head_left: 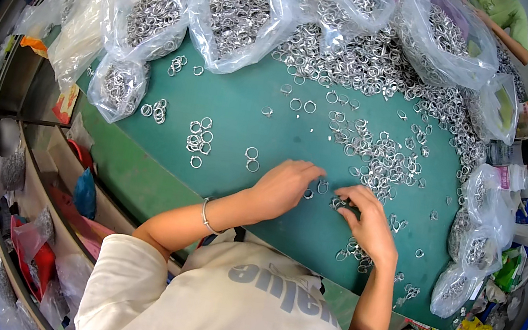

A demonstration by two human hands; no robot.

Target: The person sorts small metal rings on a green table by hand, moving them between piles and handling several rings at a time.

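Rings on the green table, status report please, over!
Left hand flat on the green mat, by loose rings. Right hand pinching a small ring cluster. Bags of rings behind; nothing blocking.

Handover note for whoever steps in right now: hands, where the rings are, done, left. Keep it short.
Left hand: palm down on the green mat, fingertips beside a loose ring.
Right hand: pinching a few metal rings.
Rings: loose pile at the far edge, scatter right of centre, small sorted-looking clusters to the left, clear bags full along the back.
Done: cannot tell beyond those clusters.
Left: most of the pile.
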